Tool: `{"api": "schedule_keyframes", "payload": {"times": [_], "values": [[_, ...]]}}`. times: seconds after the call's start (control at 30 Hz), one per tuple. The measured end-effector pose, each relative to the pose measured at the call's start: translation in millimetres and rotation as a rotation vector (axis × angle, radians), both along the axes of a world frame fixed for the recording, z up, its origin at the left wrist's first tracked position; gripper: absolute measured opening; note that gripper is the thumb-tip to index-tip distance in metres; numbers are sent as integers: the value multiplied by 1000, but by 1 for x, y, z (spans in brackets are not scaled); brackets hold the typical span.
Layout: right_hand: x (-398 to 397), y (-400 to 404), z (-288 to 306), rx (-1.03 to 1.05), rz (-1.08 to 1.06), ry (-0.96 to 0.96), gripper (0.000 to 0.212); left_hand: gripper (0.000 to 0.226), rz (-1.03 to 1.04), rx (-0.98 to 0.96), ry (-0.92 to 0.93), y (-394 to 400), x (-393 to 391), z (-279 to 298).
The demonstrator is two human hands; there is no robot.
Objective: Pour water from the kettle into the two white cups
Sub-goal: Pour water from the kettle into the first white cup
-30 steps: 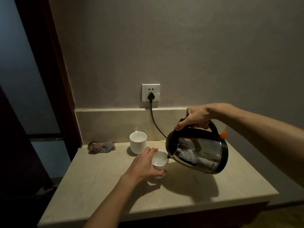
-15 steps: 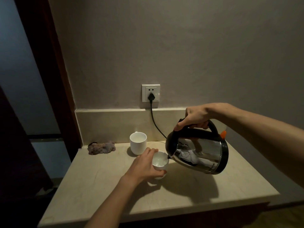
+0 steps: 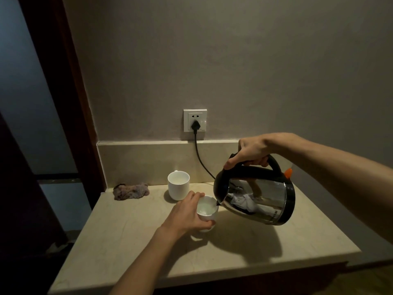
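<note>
While my right hand (image 3: 252,151) is closed around the black handle of the steel kettle (image 3: 258,199) and tips its spout onto the rim of the near white cup (image 3: 207,209), my left hand (image 3: 187,216) wraps this cup to steady it on the counter (image 3: 127,241). The cup already looks quite full, so I think it can overflow on my fingers if I tilt more. The far white cup (image 3: 178,185) stands just behind, apart from my hand. The power cord (image 3: 201,160) hangs close behind the kettle and may catch.
</note>
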State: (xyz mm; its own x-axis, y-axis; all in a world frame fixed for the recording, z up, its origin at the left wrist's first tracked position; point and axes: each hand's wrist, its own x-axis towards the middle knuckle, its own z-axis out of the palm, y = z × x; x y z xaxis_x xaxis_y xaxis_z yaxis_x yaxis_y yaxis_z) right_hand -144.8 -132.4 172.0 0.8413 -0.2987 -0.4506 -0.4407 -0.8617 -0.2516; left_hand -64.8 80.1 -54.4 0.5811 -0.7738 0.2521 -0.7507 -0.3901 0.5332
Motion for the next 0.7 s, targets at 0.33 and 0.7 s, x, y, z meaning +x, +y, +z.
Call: {"api": "schedule_keyframes", "payload": {"times": [0.33, 0.7], "values": [[-2, 3, 3, -12, 17, -13, 45, 94, 4, 7, 2, 1, -1, 1], [-7, 1, 1, 17, 13, -21, 45, 95, 11, -1, 8, -1, 0, -2]]}}
